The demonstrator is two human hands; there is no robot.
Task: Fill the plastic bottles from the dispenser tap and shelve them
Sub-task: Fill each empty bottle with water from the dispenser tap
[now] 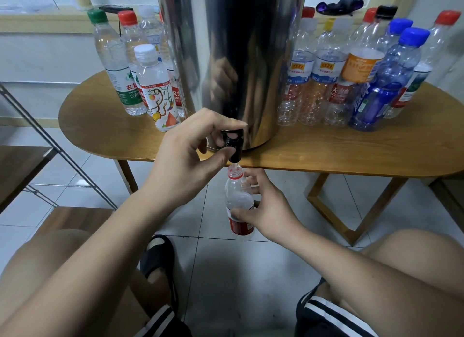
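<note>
Gripping tap (pixel 232 145) and bottle (pixel 238 201); capped bottles (pixel 326 70) flank dispenser (pixel 238 60).

Left hand (pixel 187 155), right hand (pixel 270 212), forearms bare. Black shorts (pixel 316 324), white stripes at hems. Black open-toe slide sandal (pixel 157 256) on foot.

The top edge is cutting off the dispenser (pixel 238 47), the left grip (pixel 190 150) is covering part of the tap (pixel 234 142), the right grip (pixel 271 211) is hiding part of the bottle (pixel 237 196), and the shelf (pixel 22 171) is running off the left edge.
</note>
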